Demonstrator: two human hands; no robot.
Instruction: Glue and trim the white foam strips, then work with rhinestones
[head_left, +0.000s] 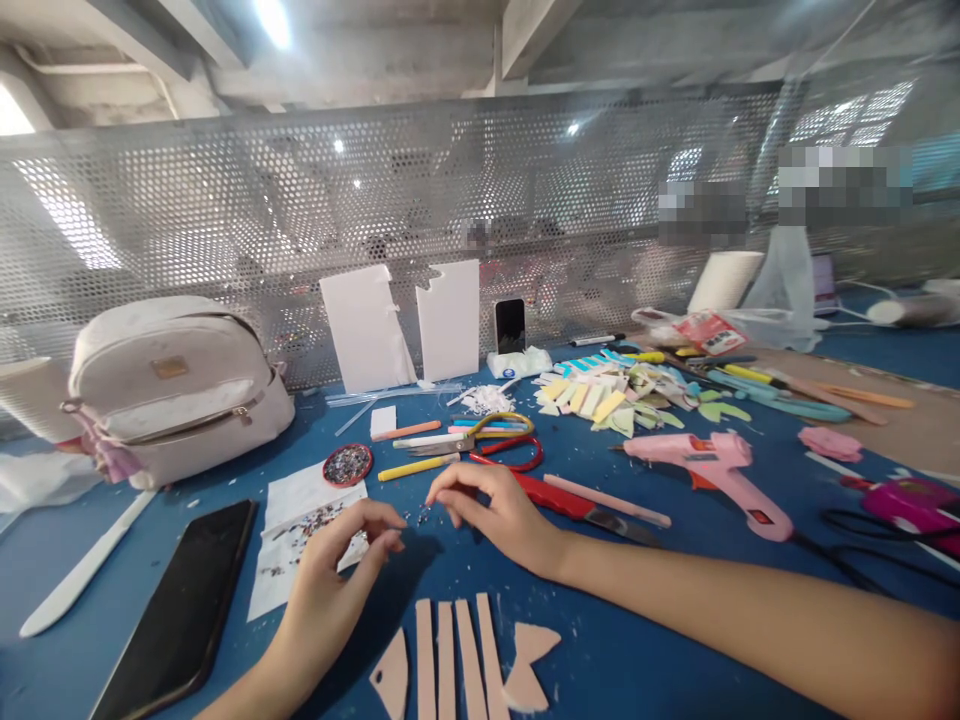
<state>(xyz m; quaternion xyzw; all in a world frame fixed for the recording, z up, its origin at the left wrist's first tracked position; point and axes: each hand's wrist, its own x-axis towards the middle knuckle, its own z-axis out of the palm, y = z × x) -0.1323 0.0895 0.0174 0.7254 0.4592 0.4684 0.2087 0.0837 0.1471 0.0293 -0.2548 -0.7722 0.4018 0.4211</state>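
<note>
My left hand (341, 560) hovers over the blue table (652, 640) with thumb and fingers pinched together above a white paper sheet (289, 545) strewn with tiny sequins. My right hand (491, 510) rests on the table beside it, its fingertips pinching at a small cluster of sequins (421, 516); what either pinch holds is too small to name. A round red lid (348, 464) full of sequins sits just behind the paper. Pink foam strips and cut shapes (465, 665) lie in front of my hands.
A black phone (187, 610) and a white blade-shaped piece (82, 570) lie at left, below a white backpack (176, 385). Scissors (502, 440), pens, a red craft knife (577, 505), a pink glue gun (709, 470) and foam scraps (607, 395) fill the middle and right. White boards (405, 325) lean on the mesh.
</note>
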